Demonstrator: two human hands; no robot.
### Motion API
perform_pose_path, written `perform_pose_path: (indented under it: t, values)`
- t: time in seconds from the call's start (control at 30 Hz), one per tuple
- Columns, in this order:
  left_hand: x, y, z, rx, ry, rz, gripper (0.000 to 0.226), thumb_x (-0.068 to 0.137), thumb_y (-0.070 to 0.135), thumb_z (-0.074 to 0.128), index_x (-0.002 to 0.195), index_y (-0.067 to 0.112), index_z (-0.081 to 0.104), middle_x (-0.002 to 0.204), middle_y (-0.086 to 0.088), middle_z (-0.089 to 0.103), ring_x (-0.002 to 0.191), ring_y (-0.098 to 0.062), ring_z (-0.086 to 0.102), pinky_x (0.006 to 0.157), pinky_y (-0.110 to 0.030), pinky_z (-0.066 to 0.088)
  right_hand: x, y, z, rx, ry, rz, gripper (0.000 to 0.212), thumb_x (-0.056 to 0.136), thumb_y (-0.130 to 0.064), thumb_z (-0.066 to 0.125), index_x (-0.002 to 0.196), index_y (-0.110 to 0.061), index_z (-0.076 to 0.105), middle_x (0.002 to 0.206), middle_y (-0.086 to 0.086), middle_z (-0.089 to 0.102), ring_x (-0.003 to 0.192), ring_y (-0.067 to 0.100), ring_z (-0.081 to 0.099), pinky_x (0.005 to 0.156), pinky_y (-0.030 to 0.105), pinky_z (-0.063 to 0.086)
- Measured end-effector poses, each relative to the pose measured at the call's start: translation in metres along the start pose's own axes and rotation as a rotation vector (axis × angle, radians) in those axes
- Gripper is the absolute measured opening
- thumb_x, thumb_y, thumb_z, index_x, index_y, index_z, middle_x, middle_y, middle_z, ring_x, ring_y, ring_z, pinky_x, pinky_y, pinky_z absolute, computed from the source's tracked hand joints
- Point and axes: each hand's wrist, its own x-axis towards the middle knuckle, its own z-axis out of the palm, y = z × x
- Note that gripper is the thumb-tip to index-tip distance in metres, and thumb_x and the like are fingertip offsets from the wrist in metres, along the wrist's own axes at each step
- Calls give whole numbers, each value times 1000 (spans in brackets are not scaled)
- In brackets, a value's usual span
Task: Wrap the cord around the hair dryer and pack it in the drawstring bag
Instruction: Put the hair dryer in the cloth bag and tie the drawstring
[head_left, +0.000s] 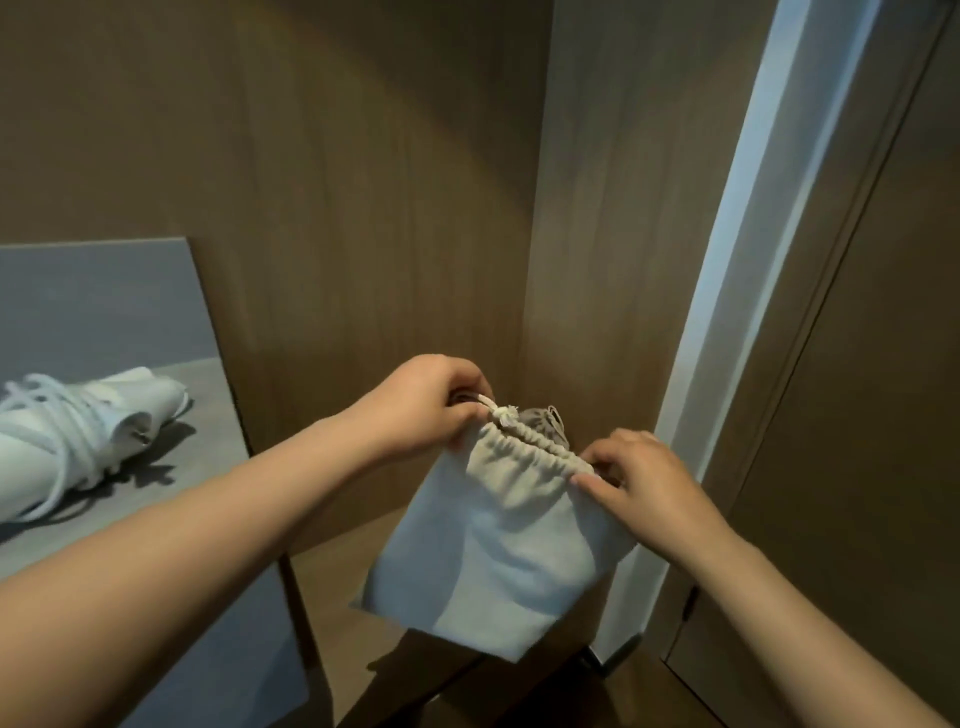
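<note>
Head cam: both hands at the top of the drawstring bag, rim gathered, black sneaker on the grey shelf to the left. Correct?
No: the head view shows the sneaker is white, not black. The rest holds: left hand and right hand grip the top of the drawstring bag, rim gathered, sneaker on the grey shelf to the left.

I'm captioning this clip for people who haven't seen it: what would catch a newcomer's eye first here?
The pale drawstring bag in the centre, its mouth gathered, gripped by the left hand at one top corner and the right hand at the other. Next, the white sneaker on the grey shelf at left.
</note>
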Motion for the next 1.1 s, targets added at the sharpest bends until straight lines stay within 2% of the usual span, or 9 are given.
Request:
perform_pose_path:
  t: [0.07, 0.1, 0.2, 0.27, 0.43, 0.6, 0.8, 0.93, 1.1]
  values:
    - [-17, 1, -20, -175, 4, -43, 12, 89, 11, 68, 100, 8, 72, 85, -12, 72, 71, -24, 72, 70, -32, 61, -3, -17, -23, 100, 40, -21, 19, 89, -44, 59, 90, -27, 69, 84, -10, 63, 83, 9, 57, 73, 32, 50]
    - [-26, 1, -29, -230, 9, -41, 15, 87, 13, 71, 101, 8, 72, 86, -13, 73, 75, -25, 72, 75, -37, 61, -3, -26, -34, 144, 55, -23, 18, 90, -43, 59, 87, -27, 68, 82, -10, 64, 79, 8, 58, 70, 32, 51]
    - [-50, 4, -52, -197, 65, -12, 30, 72, 24, 84, 100, 17, 75, 87, 2, 75, 81, -11, 70, 77, -26, 55, -1, -51, -60, 140, 104, -42, 19, 89, -45, 60, 85, -29, 67, 78, -11, 66, 76, 6, 59, 68, 35, 53]
    - [-63, 8, -67, -169, 154, -6, 27, 70, 22, 86, 94, 20, 77, 84, 8, 75, 79, -6, 68, 72, -20, 53, 4, -69, -75, 95, 136, -70, 20, 88, -47, 60, 84, -28, 67, 78, -10, 66, 76, 7, 60, 69, 38, 53]
    - [-73, 12, -133, -156, 388, -7, 11, 76, 19, 81, 86, 19, 78, 78, 5, 75, 77, -15, 70, 78, -33, 58, 33, -125, -112, 15, 266, -183, 23, 89, -47, 58, 85, -25, 63, 77, -8, 65, 76, 15, 60, 66, 38, 51]
    - [-84, -2, -214, -22, 557, -2, 9, 77, 17, 79, 87, 17, 78, 80, 2, 73, 70, -5, 60, 67, -18, 45, 82, -196, -137, 0, 363, -302, 23, 90, -46, 59, 87, -23, 63, 79, -6, 63, 79, 19, 59, 65, 35, 47]
    - [-96, -50, -296, 79, 754, -54, 7, 78, 14, 77, 84, 16, 77, 78, 4, 70, 72, -7, 59, 66, -19, 44, 157, -294, -151, -34, 429, -416, 22, 91, -46, 57, 89, -25, 61, 85, -6, 63, 81, 16, 57, 57, 27, 36]
    - [-108, -90, -339, 141, 844, -107, 7, 79, 12, 75, 86, 13, 76, 80, 3, 70, 78, -11, 61, 67, -20, 44, 211, -357, -136, 46, 420, -439, 20, 89, -44, 61, 87, -23, 63, 89, -5, 64, 87, 18, 59, 68, 32, 48]
    - [-139, -151, -369, 179, 898, -204, 8, 81, 16, 74, 89, 14, 75, 84, 2, 71, 83, -13, 64, 76, -31, 52, 259, -425, -88, 239, 345, -447, 17, 80, -38, 72, 74, -26, 61, 71, -12, 56, 79, 16, 55, 61, 28, 34]
